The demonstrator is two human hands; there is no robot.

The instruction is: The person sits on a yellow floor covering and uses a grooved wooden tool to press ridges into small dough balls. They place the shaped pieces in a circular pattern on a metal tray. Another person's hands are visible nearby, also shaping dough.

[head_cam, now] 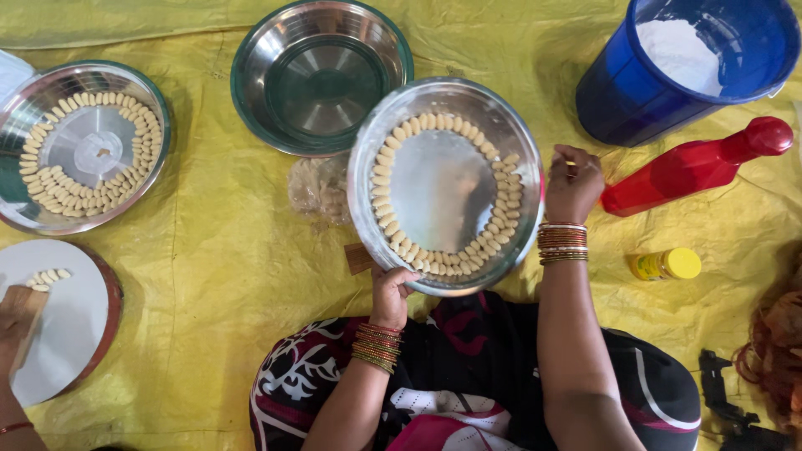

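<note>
Both hands' fingertips — left hand (391,294), right hand (572,182) — behind steel plate (434,96) rim.

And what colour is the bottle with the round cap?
Red bottle, lying on its side, seen from the head view.

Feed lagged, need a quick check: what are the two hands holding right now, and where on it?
Both hold the round steel plate ringed with small dough pieces: left hand grips its near rim, right hand its right rim.

Crinkled yellow floor sheet (225,250)
</note>
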